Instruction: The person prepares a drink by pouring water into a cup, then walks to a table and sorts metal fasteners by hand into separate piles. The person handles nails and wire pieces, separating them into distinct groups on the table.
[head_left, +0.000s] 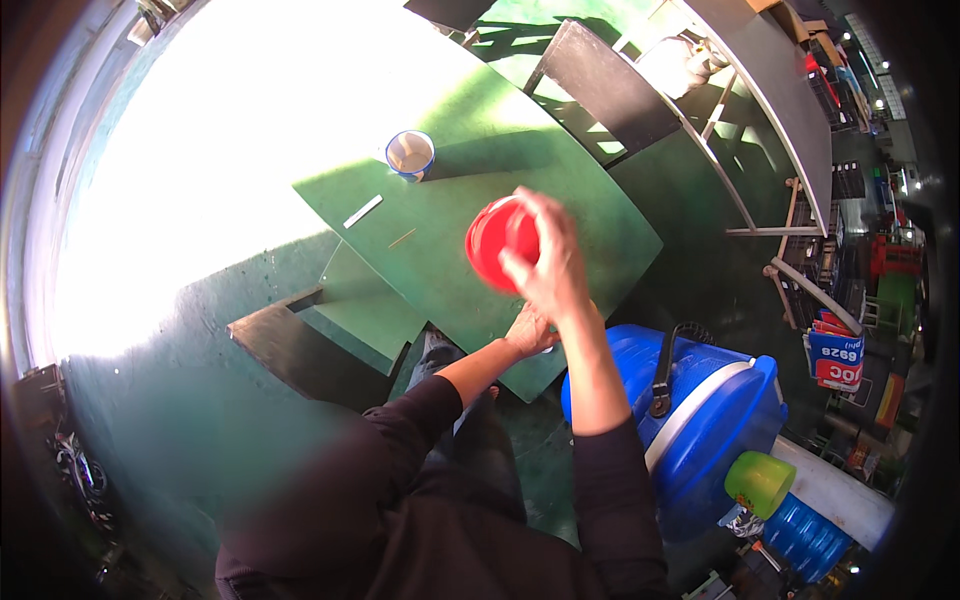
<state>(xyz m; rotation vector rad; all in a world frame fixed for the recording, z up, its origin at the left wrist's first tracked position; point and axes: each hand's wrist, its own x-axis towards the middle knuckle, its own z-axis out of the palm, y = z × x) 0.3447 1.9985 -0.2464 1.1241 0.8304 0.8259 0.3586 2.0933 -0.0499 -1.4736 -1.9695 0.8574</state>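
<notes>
My right hand grips a red plastic cup and holds it above the green table. My left hand rests at the table's near edge, just under the right wrist; its fingers are partly hidden, and I cannot see whether it holds anything. Farther back on the table stands a white mug with a blue rim, and a small white strip and a thin stick lie between the mug and the cup.
A blue cooler with a white band and black strap stands to my right, with a green cup beside it. Green benches flank the table. Strong glare washes out the left. Shelves and crates line the far right.
</notes>
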